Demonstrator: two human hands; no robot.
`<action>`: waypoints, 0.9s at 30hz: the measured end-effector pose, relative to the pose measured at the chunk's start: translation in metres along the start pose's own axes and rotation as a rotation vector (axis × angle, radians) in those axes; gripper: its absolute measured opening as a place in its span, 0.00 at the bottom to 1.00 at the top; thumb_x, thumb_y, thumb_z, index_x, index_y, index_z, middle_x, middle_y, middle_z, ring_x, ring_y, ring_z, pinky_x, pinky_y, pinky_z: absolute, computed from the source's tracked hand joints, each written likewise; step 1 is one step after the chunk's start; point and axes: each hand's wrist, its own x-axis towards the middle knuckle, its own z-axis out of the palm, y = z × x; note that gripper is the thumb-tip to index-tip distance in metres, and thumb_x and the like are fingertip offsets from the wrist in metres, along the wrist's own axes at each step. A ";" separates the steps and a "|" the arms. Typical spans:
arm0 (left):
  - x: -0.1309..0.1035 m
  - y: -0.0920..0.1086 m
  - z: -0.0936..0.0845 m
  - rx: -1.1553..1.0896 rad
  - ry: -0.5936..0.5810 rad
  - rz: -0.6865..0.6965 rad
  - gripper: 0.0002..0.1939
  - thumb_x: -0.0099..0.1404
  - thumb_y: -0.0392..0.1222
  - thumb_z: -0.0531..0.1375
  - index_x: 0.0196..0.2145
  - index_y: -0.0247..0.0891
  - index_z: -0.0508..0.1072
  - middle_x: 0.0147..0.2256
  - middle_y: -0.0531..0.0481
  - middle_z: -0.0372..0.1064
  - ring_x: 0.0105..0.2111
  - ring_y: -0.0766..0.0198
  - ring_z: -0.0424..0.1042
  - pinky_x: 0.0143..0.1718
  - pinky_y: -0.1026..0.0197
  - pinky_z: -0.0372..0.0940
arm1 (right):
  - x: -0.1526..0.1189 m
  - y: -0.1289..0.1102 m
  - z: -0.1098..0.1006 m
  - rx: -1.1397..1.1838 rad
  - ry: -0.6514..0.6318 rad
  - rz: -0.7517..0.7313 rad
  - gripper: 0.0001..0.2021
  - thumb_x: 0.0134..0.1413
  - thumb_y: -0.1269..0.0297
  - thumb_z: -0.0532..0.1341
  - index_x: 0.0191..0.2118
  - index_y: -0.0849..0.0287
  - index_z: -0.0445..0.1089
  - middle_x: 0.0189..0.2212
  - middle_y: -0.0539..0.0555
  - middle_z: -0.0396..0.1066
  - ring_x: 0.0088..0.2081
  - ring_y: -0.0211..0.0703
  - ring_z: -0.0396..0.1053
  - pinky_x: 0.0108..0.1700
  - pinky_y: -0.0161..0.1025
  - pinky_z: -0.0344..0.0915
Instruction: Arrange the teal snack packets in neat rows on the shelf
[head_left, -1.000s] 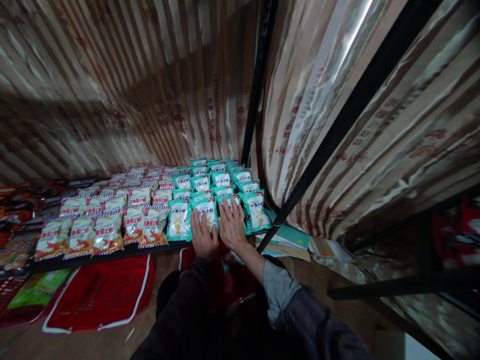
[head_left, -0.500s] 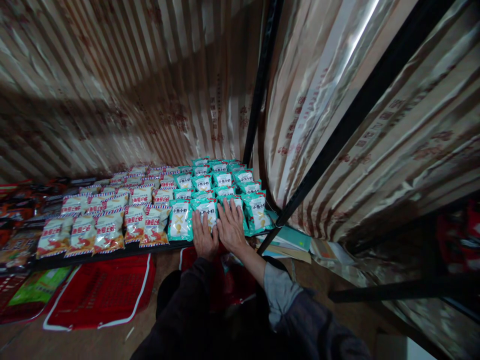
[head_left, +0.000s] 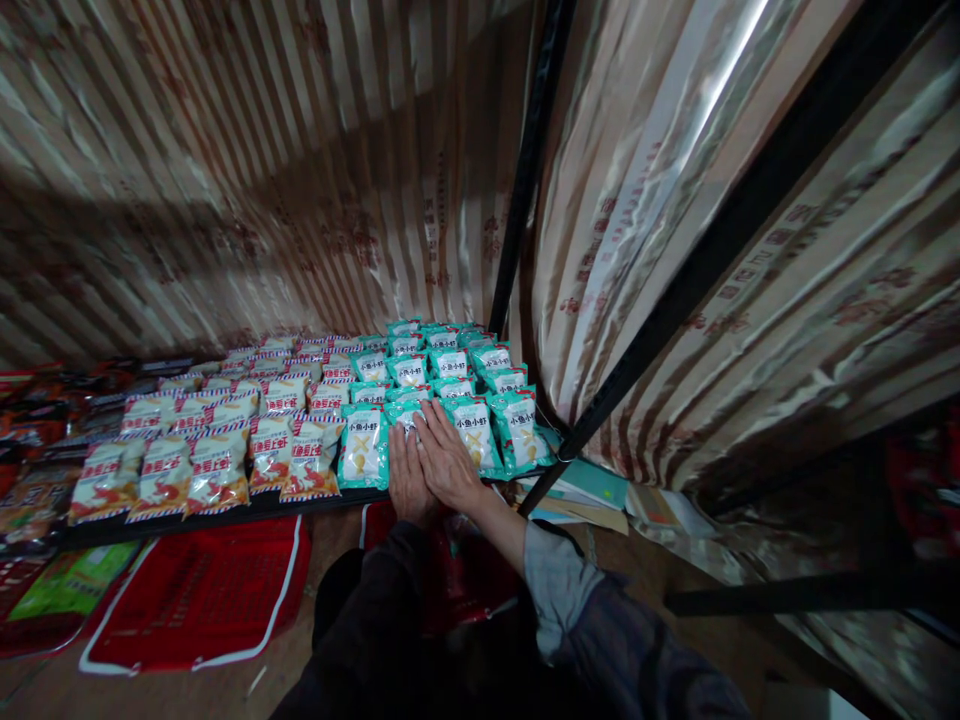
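My left hand [head_left: 410, 483] lies flat on a teal-and-white snack bag [head_left: 407, 411] in the front row, its fingers stretched out. My right hand [head_left: 448, 462] rests on the same bag with outstretched fingers, side by side with the left and slightly overlapping it. Both palms cover most of that bag. Just right of my right hand stands another teal snack bag [head_left: 475, 432], and a further one [head_left: 521, 430] is at the row's right end. To the left of my hands is a teal bag [head_left: 364, 446]. More teal bags [head_left: 448, 364] stand in rows behind.
Orange-and-white snack bags [head_left: 217, 465] fill the shelf leftward. Below the shelf sits a red basket [head_left: 202, 590] with a white handle. A black post [head_left: 637, 350] slants up at the right, near papers [head_left: 592, 488] on the floor. Striped curtains [head_left: 300, 180] hang behind.
My right hand has moved left, off the bag to the right and against my left hand. That bag's front now shows. My left hand stays nearly in place.
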 end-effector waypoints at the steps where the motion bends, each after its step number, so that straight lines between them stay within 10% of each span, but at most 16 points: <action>1: 0.000 0.000 0.000 -0.006 0.005 -0.002 0.26 0.69 0.37 0.48 0.63 0.31 0.50 0.62 0.32 0.51 0.64 0.52 0.47 0.59 0.43 0.57 | 0.000 0.000 0.001 0.005 0.003 -0.003 0.24 0.63 0.69 0.45 0.63 0.67 0.51 0.66 0.63 0.43 0.68 0.50 0.31 0.64 0.58 0.50; 27: -0.004 -0.007 0.005 0.045 -0.027 0.089 0.30 0.68 0.39 0.52 0.64 0.28 0.47 0.62 0.28 0.49 0.64 0.48 0.43 0.59 0.41 0.55 | 0.002 -0.001 0.004 0.036 0.000 0.050 0.23 0.63 0.67 0.47 0.62 0.68 0.55 0.64 0.64 0.49 0.67 0.50 0.36 0.63 0.56 0.52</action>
